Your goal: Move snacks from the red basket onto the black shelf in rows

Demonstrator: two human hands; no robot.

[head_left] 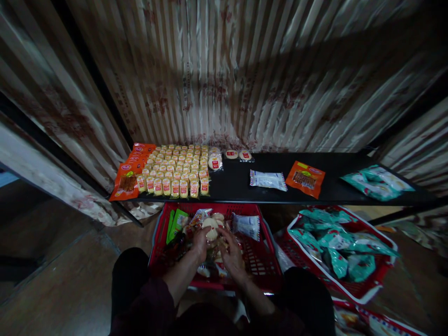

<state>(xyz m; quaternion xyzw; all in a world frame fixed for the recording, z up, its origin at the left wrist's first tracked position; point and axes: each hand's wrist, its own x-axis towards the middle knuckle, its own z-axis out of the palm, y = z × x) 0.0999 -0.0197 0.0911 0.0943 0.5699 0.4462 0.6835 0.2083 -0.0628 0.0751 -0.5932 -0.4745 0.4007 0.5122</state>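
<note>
Both my hands reach into the front red basket (159, 233) beneath the shelf. My left hand (199, 245) is closed around a pale round wrapped cake (210, 224), thumb on its near side. My right hand (231, 254) curls in from the other side, its fingers closed against the same cluster of round cakes; its fingertips are partly hidden. More small packages lie under and around my hands. Inside the basket are also a green packet (178, 221) on the left and a white-and-blue packet (247, 226) on the right.
The black shelf (231, 186) bears rows of small yellow wrapped cakes (175, 170), orange packets (131, 172), a few round cakes (215, 161), a white packet (268, 179), another orange packet (305, 179) and a teal packet (378, 182). A second basket (385, 235) of teal packets stands at right.
</note>
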